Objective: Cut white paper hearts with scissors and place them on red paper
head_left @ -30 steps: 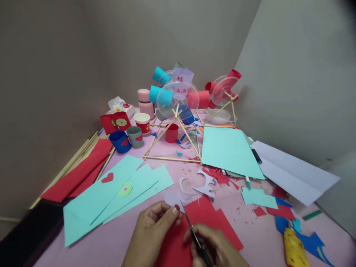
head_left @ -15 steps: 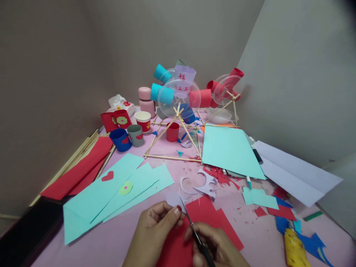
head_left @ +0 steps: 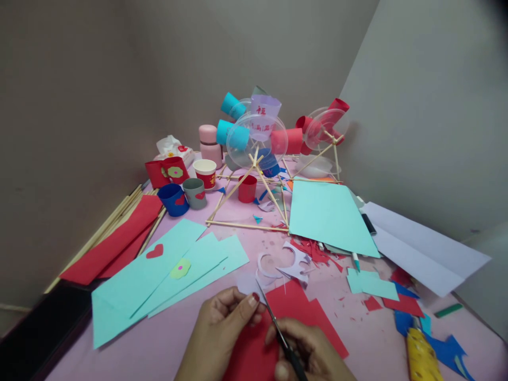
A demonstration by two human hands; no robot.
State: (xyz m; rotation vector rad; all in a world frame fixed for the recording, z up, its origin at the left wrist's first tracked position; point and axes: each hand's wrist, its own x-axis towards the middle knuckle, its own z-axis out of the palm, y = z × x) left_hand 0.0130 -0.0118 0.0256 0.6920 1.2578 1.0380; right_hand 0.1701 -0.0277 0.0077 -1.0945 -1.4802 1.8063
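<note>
My left hand (head_left: 226, 328) pinches a small pale lilac piece of paper (head_left: 246, 284) between thumb and fingers. Closed round the dark handles of a pair of scissors (head_left: 277, 326), my right hand (head_left: 309, 349) holds the blades pointing up and away, their tips beside the lilac paper. Red paper sheets (head_left: 291, 304) lie beneath both hands. Just beyond the scissor tips are curled lilac paper offcuts (head_left: 293, 263). To the left, light turquoise paper strips (head_left: 216, 275) carry a red paper heart (head_left: 154, 251) and a green paper flower (head_left: 180, 269).
A stick-framed wheel model (head_left: 254, 161) with coloured paper cups stands at the back centre, another (head_left: 334, 138) behind right. Small cups (head_left: 172, 200) and a pink flask (head_left: 210, 145) stand back left. Turquoise sheets (head_left: 329, 217), a yellow-handled tool (head_left: 421, 354) and red scraps (head_left: 317, 251) lie right.
The whole view has shifted very slightly. Both hands, the scissors and the lilac paper keep nearly the same positions.
</note>
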